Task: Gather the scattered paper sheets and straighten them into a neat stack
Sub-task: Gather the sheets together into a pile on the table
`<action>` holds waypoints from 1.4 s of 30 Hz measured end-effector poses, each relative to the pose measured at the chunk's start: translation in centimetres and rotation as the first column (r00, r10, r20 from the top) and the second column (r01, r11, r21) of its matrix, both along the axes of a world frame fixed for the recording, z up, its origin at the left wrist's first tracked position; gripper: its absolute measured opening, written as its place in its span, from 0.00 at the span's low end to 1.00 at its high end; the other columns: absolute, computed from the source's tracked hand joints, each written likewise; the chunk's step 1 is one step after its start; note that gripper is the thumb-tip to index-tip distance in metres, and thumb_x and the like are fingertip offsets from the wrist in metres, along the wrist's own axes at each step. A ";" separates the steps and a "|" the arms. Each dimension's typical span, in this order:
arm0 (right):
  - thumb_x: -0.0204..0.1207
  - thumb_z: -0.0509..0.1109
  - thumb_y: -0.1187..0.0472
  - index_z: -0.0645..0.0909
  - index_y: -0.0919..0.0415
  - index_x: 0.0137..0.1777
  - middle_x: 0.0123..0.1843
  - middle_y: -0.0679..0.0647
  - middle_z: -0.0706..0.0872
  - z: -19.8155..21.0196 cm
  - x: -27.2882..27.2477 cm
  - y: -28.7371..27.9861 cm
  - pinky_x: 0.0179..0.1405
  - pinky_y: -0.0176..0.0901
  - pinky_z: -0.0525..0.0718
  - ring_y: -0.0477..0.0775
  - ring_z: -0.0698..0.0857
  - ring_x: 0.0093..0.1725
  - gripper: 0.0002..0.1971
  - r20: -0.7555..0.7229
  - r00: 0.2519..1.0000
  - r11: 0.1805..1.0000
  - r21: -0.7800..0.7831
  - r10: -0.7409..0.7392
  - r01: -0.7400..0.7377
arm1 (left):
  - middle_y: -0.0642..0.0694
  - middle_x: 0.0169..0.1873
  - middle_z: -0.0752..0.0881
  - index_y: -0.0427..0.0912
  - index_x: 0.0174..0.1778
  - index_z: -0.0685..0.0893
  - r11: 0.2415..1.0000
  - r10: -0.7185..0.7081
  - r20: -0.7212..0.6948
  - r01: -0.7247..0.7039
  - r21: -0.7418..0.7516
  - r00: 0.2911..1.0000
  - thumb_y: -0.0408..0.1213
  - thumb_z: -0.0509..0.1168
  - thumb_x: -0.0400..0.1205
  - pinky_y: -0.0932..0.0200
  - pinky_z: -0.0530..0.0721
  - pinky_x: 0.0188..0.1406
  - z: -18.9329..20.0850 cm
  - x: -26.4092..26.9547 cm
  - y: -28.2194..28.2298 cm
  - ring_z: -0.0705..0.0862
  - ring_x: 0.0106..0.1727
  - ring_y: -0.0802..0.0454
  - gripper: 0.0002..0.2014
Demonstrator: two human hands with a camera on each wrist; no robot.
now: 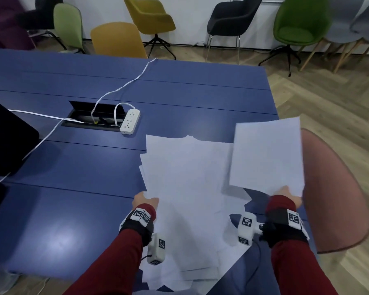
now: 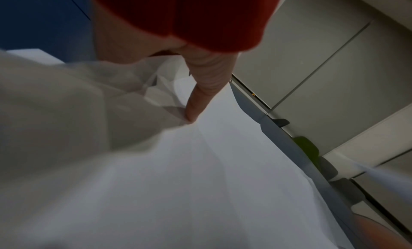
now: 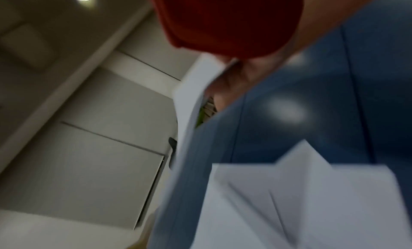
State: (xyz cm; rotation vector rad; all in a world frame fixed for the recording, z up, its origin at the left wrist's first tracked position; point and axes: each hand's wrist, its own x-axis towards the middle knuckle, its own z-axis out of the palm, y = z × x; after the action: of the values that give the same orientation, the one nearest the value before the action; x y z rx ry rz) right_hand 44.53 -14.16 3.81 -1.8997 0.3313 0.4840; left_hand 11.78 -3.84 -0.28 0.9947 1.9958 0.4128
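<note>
1. I see the loose pile of paper sheets (image 1: 185,199) fanned out unevenly on the near right part of the blue table (image 1: 73,167), its lower sheets hanging past the near edge.
2. My left hand (image 1: 144,202) grips the pile at its left edge. In the left wrist view, one finger (image 2: 200,97) lies under the sheets with its tip pressed to the paper, which is crumpled there.
3. My right hand (image 1: 288,194) holds a separate sheet (image 1: 266,154) by its near edge, lifted off the table, just right of the pile and partly overlapping it. How the fingers close on it I cannot tell exactly; the right wrist view is blurred and shows only the sheet's edge (image 3: 191,101) by the palm.
4. Both forearms wear red sleeves (image 1: 115,258) and wrist straps with coded markers.
5. A white power strip (image 1: 130,121) rests beyond the pile, beside an open cable hatch (image 1: 94,116) with white cords running from it.
6. A pink chair (image 1: 337,188) stands at the table's right side; more chairs line the far wall.
</note>
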 end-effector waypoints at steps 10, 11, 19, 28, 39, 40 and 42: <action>0.72 0.67 0.67 0.74 0.65 0.69 0.67 0.66 0.81 -3.3 -8.5 0.6 0.62 0.50 0.79 0.67 0.81 0.64 0.23 -0.125 0.838 0.787 -0.295 0.531 -0.542 | 0.44 0.29 0.72 0.41 0.25 0.66 0.982 0.188 0.273 -0.187 -0.029 0.943 0.50 0.61 0.81 0.55 0.70 0.36 0.0 0.5 0.7 0.72 0.39 0.45 0.23; 0.71 0.69 0.67 0.72 0.65 0.70 0.67 0.65 0.80 -3.5 -8.6 0.6 0.63 0.49 0.79 0.66 0.80 0.65 0.26 -0.138 0.808 0.752 -0.306 0.573 -0.585 | 0.43 0.29 0.71 0.40 0.26 0.66 0.977 0.212 0.300 -0.209 -0.040 0.930 0.52 0.60 0.82 0.55 0.68 0.36 0.2 0.5 0.9 0.71 0.40 0.46 0.24; 0.71 0.73 0.52 0.61 0.62 0.79 0.79 0.62 0.65 -4.1 -3.6 2.7 0.73 0.64 0.68 0.67 0.66 0.76 0.39 -0.021 0.685 0.583 -0.506 0.728 -0.636 | 0.43 0.38 0.82 0.44 0.28 0.74 0.993 0.117 0.302 -0.106 -0.052 0.946 0.44 0.71 0.76 0.56 0.76 0.48 -0.5 0.3 0.8 0.79 0.45 0.45 0.16; 0.72 0.70 0.45 0.70 0.59 0.74 0.75 0.60 0.72 -4.8 -5.1 3.8 0.72 0.59 0.69 0.65 0.69 0.75 0.32 -0.212 0.383 0.197 -0.585 0.899 -0.787 | 0.46 0.50 0.82 0.37 0.59 0.81 0.995 -0.095 0.236 0.090 0.030 0.967 0.33 0.74 0.74 0.61 0.75 0.53 -0.2 2.6 0.4 0.83 0.56 0.45 0.19; 0.72 0.75 0.59 0.72 0.63 0.61 0.53 0.57 0.78 -5.0 -2.4 1.5 0.49 0.44 0.76 0.55 0.78 0.49 0.21 -0.132 0.721 0.723 -0.040 0.681 -0.690 | 0.41 0.74 0.70 0.36 0.64 0.80 0.985 -0.148 0.019 0.146 0.096 0.989 0.30 0.73 0.71 0.49 0.70 0.76 -1.1 1.6 1.6 0.71 0.73 0.41 0.24; 0.72 0.74 0.63 0.72 0.65 0.64 0.53 0.58 0.79 -4.9 -2.3 1.5 0.48 0.44 0.76 0.56 0.79 0.49 0.22 -0.118 0.718 0.718 -0.049 0.686 -0.695 | 0.43 0.75 0.69 0.34 0.60 0.83 0.977 -0.190 -0.016 0.190 0.093 0.982 0.30 0.71 0.72 0.52 0.70 0.74 -1.0 1.5 1.7 0.70 0.74 0.42 0.19; 0.72 0.72 0.68 0.74 0.66 0.60 0.51 0.61 0.82 -4.9 -2.3 1.6 0.45 0.44 0.80 0.56 0.81 0.47 0.18 -0.135 0.622 0.601 -0.167 0.771 -0.782 | 0.44 0.75 0.69 0.30 0.55 0.85 0.964 -0.253 -0.033 0.255 0.081 0.967 0.29 0.69 0.74 0.60 0.73 0.63 -0.8 1.4 1.9 0.75 0.68 0.44 0.14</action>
State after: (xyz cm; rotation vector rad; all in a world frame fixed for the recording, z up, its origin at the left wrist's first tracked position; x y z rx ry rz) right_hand 42.22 -12.61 -1.13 -2.1892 -0.4962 1.1199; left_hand 13.21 -1.94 -1.09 1.2955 1.8519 0.3479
